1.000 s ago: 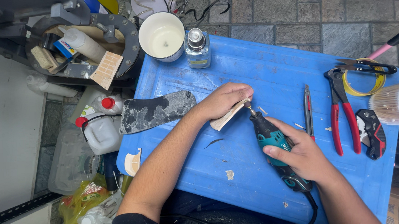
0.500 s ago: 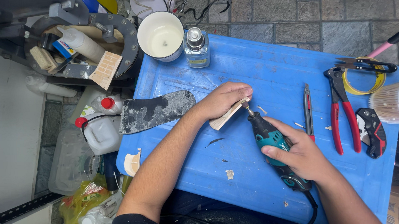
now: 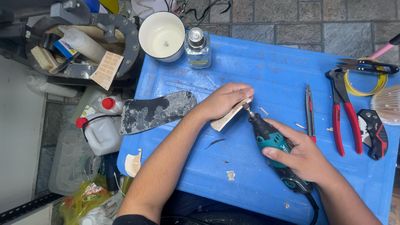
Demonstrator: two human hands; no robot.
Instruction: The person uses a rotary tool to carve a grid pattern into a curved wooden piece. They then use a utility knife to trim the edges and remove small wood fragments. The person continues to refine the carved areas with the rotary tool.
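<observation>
Right hand (image 3: 301, 155): is wrapping its fingers around the teal and black rotary tool (image 3: 272, 143), clamped on the body, with the tool tilting up and to the left.
Tool tip: is touching the upper end of the wooden piece (image 3: 229, 117).
Left hand (image 3: 226, 98): is pressing down on the wooden piece, fingers curled together over its upper end, holding it flat on the bench (image 3: 260, 66).
Wooden piece: is lying slanted near the middle of the blue bench, its lower end sticking out from under the left hand.
Cord: is running from the tool's rear off the near edge of the bench.
Near surroundings: small chips and a dark sliver (image 3: 215, 143) are lying on the bench just below the hands.
Left of the hands: a grey mottled sole-shaped sheet (image 3: 153, 112) is overhanging the left edge of the bench.
Right of the hands: a slim utility knife (image 3: 309, 113) is lying just beside the right hand; red-handled pliers (image 3: 342, 112) and a black folding tool (image 3: 372, 133) are lying further right.
Far edge: a white cup (image 3: 162, 36) and a clear glass bottle (image 3: 197, 48) are standing at the back left corner.
Open room: bare blue surface is showing between the hands and the far edge.
</observation>
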